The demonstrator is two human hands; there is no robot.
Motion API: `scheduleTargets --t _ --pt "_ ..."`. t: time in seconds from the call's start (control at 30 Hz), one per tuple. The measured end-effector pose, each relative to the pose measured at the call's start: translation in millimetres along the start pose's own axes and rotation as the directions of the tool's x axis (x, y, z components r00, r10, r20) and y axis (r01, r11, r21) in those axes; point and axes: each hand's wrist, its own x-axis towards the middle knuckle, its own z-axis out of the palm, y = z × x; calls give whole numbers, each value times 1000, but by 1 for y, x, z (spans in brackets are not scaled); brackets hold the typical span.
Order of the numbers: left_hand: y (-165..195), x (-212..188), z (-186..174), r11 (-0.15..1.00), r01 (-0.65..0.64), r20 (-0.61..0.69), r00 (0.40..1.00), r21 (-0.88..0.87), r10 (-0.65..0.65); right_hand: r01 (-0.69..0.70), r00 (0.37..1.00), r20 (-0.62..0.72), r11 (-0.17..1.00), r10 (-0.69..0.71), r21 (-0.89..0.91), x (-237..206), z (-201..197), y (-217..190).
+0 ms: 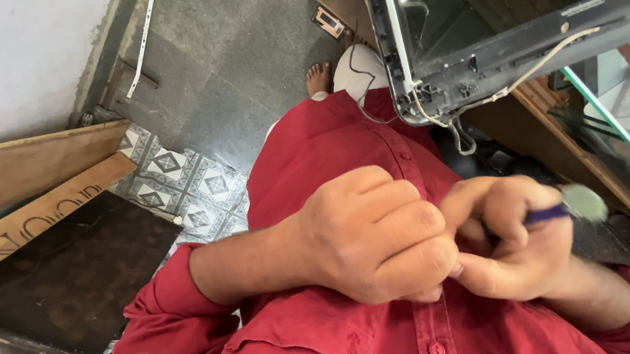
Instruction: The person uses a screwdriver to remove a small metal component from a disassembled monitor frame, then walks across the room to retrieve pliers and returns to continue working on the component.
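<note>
right hand [518, 239] pinches a purple tool [557, 212], its long axis running out to the right and ending in a round pale head; left hand [375, 232] is a closed fist touching the right's fingers, what it holds hidden

I am seeing a dismantled screen frame [472, 75] trailing white wires [546, 61], wooden boards [38, 176] leaning over patterned tiles [180, 180], and a dark mat [75, 271].

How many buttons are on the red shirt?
3 show. One button is high on the shirt near the grey frame, one low below the hands, one faint left of it. The hands may hide more.
</note>
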Motion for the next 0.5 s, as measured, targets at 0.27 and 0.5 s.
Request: scheduleTargets --t 0.27,0.5 --pt "4 6 -3 987 -87 -24 996 132 91 -212 977 29 947 211 241 -12 -8 10" --pt "9 8 -7 918 -143 -21 987 371 162 -49 992 -113 998 52 28 -20 8 6"
